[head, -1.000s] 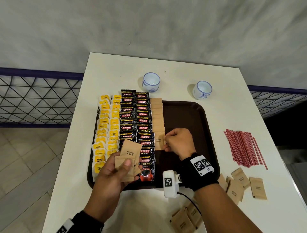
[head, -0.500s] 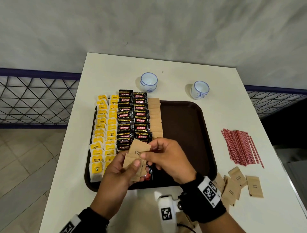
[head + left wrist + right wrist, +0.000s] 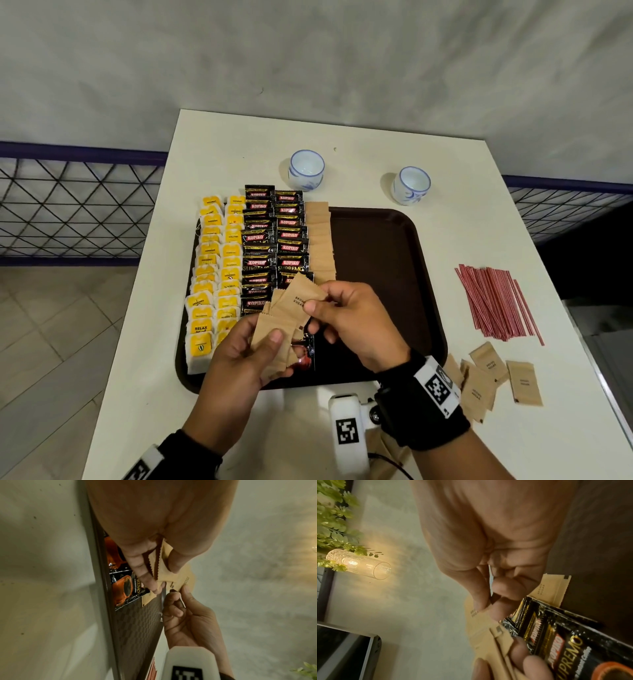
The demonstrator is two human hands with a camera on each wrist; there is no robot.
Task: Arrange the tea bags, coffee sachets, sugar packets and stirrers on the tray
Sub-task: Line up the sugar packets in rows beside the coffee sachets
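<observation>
A: So, where are the sugar packets?

B: The left hand point(image 3: 239, 356) has its grip closed round a small fan of sugar packets point(image 3: 279, 325) above the tray point(image 3: 387, 274); the right hand point(image 3: 352, 325) pinches the top one.

A: How best to take it?

B: Peel off one only, then lay it overlapping the brown row's point(image 3: 320, 240) near end, edges aligned beside the coffee sachets point(image 3: 274, 246).

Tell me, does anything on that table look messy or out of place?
Mostly tidy rows on the tray. The loose brown sugar packets lie scattered and overlapping on the table at its near right corner, not yet lined up. The red stirrers also sit off the tray, slightly fanned. Nothing looks spilled or torn.
</observation>
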